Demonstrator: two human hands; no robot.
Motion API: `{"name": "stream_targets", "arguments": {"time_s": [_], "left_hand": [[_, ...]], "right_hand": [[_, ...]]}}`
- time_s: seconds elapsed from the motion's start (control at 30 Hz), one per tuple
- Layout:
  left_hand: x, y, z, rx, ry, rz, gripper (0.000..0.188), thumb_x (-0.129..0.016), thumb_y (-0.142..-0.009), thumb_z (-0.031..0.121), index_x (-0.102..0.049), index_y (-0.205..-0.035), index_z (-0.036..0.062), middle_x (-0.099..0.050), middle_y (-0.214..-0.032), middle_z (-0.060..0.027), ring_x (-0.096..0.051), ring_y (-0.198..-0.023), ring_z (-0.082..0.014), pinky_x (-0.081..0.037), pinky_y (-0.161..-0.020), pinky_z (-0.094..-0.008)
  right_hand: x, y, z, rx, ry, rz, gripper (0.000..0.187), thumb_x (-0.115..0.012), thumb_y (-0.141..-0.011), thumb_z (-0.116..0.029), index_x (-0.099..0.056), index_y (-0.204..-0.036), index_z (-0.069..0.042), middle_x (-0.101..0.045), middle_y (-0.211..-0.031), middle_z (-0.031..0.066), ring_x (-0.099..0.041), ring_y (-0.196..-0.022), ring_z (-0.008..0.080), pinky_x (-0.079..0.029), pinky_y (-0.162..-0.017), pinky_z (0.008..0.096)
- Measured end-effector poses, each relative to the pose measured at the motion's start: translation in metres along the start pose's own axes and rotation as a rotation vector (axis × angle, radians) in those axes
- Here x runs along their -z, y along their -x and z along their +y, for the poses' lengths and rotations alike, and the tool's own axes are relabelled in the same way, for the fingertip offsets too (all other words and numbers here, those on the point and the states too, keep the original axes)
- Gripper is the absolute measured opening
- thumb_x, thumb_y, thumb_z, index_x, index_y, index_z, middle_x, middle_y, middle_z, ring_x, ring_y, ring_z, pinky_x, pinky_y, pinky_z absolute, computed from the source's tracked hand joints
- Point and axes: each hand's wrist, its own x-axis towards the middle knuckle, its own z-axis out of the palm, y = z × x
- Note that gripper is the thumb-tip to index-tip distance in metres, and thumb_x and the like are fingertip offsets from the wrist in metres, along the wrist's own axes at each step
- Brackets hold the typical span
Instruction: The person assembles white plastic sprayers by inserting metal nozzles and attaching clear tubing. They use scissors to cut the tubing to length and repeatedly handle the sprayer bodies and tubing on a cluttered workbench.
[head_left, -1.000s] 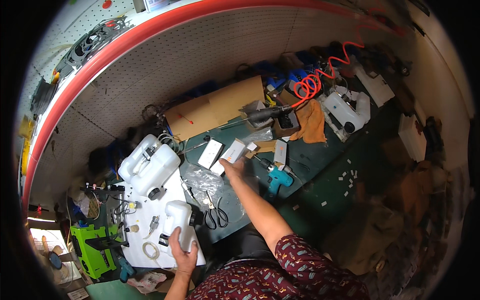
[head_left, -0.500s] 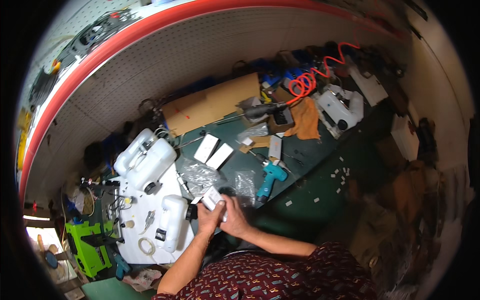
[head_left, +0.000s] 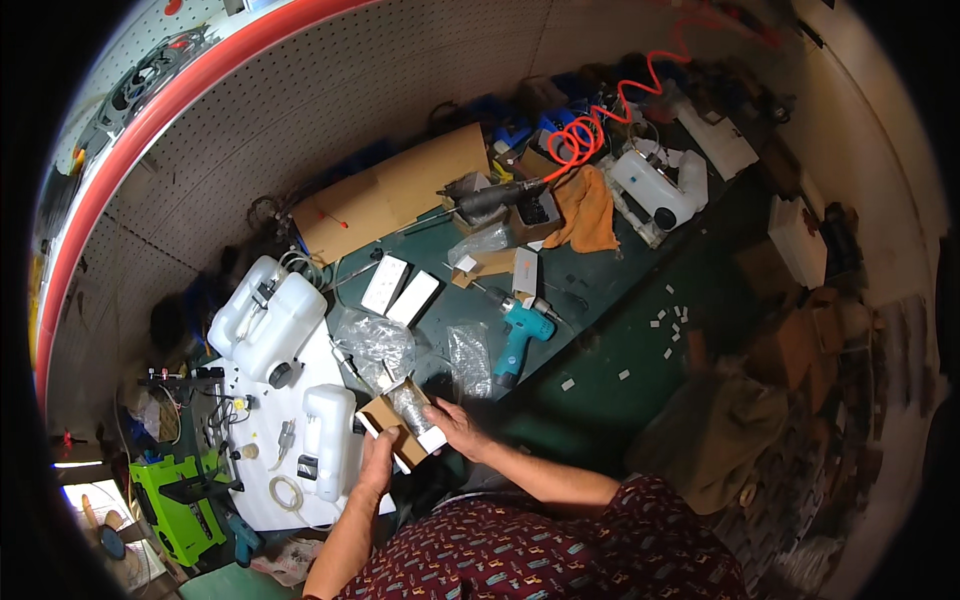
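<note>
A small white cardboard box (head_left: pixel 404 449) with a brown inside is opened up between my hands, at the front edge of the bench. Inside it lies something in clear plastic wrap (head_left: pixel 411 408); its kind I cannot make out. My left hand (head_left: pixel 376 462) grips the box's near left side, thumb over the edge. Closed on the right side is my right hand (head_left: pixel 456 430), its fingertips beside the wrapped piece. Just left of the box stands a white plastic tank with a black cap (head_left: pixel 328 430). Clear plastic bags (head_left: pixel 375 340) lie beyond the box.
Two white boxes (head_left: pixel 384 285) lie farther back, left of a teal cordless drill (head_left: pixel 522 338). A larger white tank (head_left: pixel 268 320) is at left, another (head_left: pixel 655 190) at far right. An orange cloth (head_left: pixel 584 210) and coiled red hose (head_left: pixel 575 142) lie at the back.
The white box was closed and upright in my hands; now it is open, showing its brown inside and the wrapped piece. My left hand has moved left and the view has shifted slightly.
</note>
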Motion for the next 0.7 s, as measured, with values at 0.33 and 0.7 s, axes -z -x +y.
{"name": "stream_targets", "arguments": {"time_s": [0.33, 0.7], "left_hand": [[-0.025, -0.009, -0.005, -0.067, 0.371, -0.005, 0.072, -0.063, -0.092, 0.037, -0.037, -0.153, 0.009, -0.053, -0.14, -0.011, -0.055, -0.127, -0.0264, -0.046, -0.109, -0.0417], [-0.073, -0.005, 0.069, -0.773, -1.057, 0.365, 0.077, -0.083, -0.066, 0.015, -0.052, -0.137, 0.0061, -0.055, -0.123, -0.0212, -0.056, -0.11, -0.0409, -0.044, -0.092, -0.0492]], "right_hand": [[0.001, -0.03, 0.024, 0.236, 0.132, 0.155, 0.049, -0.049, -0.111, -0.044, -0.068, -0.107, 0.001, -0.067, -0.098, 0.0035, -0.056, -0.09, 0.0119, -0.048, -0.081, 0.0325], [-0.01, -0.045, -0.023, 0.051, -1.075, -0.078, 0.052, -0.042, -0.109, -0.047, -0.06, -0.138, -0.008, -0.068, -0.13, 0.0083, -0.065, -0.119, 0.0266, -0.05, -0.107, 0.0421]]}}
